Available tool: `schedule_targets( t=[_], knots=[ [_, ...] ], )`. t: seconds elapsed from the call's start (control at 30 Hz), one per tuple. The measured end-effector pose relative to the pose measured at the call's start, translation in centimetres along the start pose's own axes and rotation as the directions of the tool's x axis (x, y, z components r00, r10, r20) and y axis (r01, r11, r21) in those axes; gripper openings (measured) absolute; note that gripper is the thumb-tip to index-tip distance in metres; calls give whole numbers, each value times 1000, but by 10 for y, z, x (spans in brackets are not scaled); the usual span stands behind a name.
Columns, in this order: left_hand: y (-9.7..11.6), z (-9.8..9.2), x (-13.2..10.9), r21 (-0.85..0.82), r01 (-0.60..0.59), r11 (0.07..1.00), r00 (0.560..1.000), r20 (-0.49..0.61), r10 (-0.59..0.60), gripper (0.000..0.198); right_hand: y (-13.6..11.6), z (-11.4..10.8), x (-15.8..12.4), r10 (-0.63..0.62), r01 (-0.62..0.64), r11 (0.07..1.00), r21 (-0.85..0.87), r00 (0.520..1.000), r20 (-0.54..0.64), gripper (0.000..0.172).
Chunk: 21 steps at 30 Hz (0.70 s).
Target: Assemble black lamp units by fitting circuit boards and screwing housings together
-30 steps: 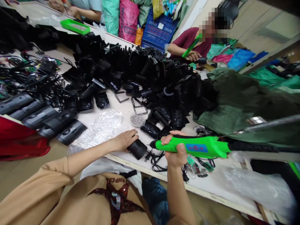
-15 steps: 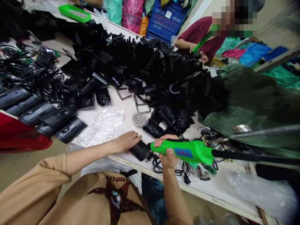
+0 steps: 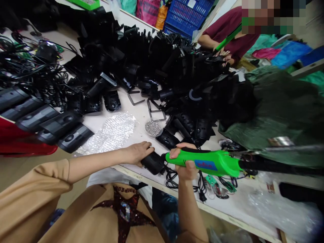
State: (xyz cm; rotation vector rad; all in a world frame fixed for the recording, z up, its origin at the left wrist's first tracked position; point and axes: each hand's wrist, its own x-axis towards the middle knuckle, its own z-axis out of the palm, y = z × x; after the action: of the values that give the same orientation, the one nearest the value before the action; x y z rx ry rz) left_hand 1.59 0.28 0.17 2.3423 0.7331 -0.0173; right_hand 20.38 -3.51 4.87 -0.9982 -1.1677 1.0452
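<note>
My left hand (image 3: 138,152) is closed around one end of a black plastic housing (image 3: 153,162) lying at the table's front edge. My right hand (image 3: 186,163) grips a green electric screwdriver (image 3: 209,163), held level with its tip pointing left at the other end of the housing. Whether the tip sits in a screw is hidden. Just beyond the hands stands a small dish of screws (image 3: 153,128). A black power cord (image 3: 172,179) lies coiled below the screwdriver.
A large heap of black plastic parts (image 3: 152,64) covers the table's middle. Bubble wrap (image 3: 113,131) lies left of the dish. Several housings (image 3: 59,126) line up at the left, above a red chair (image 3: 25,138). Across the table, a person (image 3: 225,37) holds another green tool.
Both hands stay on the housing and screwdriver. The view has shifted slightly, and the screwdriver sits a little farther right in the picture.
</note>
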Motion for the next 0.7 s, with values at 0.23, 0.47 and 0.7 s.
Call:
schedule_targets(
  t=[0.23, 0.47, 0.7],
  knots=[
    [-9, 3, -17, -377, 68, 924, 997, -9, -78, 82, -16, 6, -10, -78, 78, 997, 6, 997, -1, 41],
    [-5, 17, -19, -399, 83, 913, 991, -63, -118, 85, -12, 5, -12, -80, 80, 997, -21, 997, -10, 43],
    [-8, 21, -20, -442, 49, 895, 990, -94, -100, 80, -8, 6, -3, 7, -7, 1000, -5, 1000, 20, 44]
  ],
)
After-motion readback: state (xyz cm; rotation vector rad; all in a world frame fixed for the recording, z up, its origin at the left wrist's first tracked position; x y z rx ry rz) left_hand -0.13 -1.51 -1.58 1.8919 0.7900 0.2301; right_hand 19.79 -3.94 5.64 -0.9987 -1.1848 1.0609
